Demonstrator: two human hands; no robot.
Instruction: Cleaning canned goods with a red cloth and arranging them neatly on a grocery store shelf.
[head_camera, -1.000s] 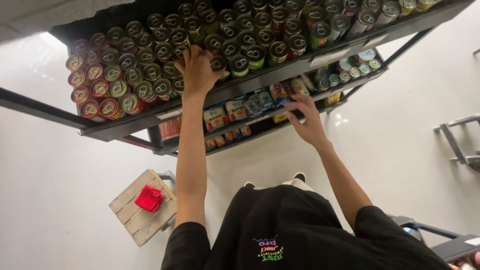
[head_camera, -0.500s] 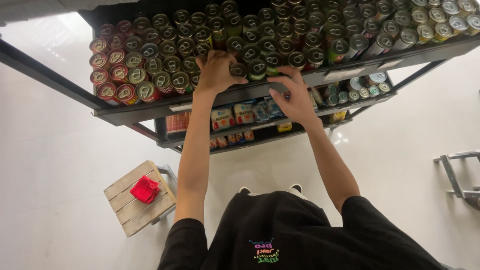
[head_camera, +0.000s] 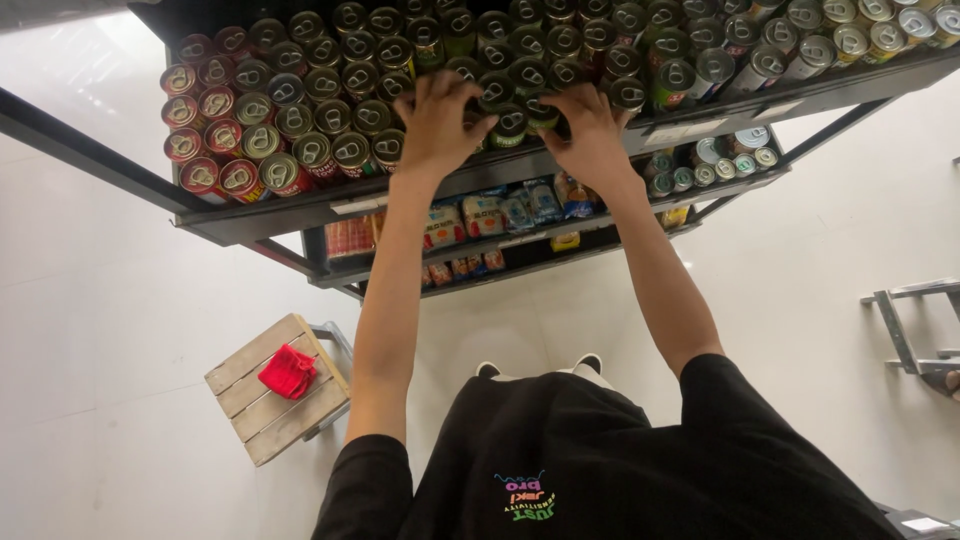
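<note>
I look straight down at a dark metal shelf rack packed with upright drink cans seen from their tops. Red cans fill the left end, dark green cans the middle, silver and green ones the right. My left hand rests on the front cans in the middle, fingers curled over their tops. My right hand lies beside it, fingers wrapped around a green can at the front row. Both arms are stretched out over the shelf edge.
A lower shelf holds flat coloured packets and small tins. A wooden crate stool with a red cloth stands on the white floor at left. A metal step frame is at right.
My right hand has risen from the lower shelf to the top row of cans, beside my left hand. The view has shifted so the rack sits lower and nearer.
</note>
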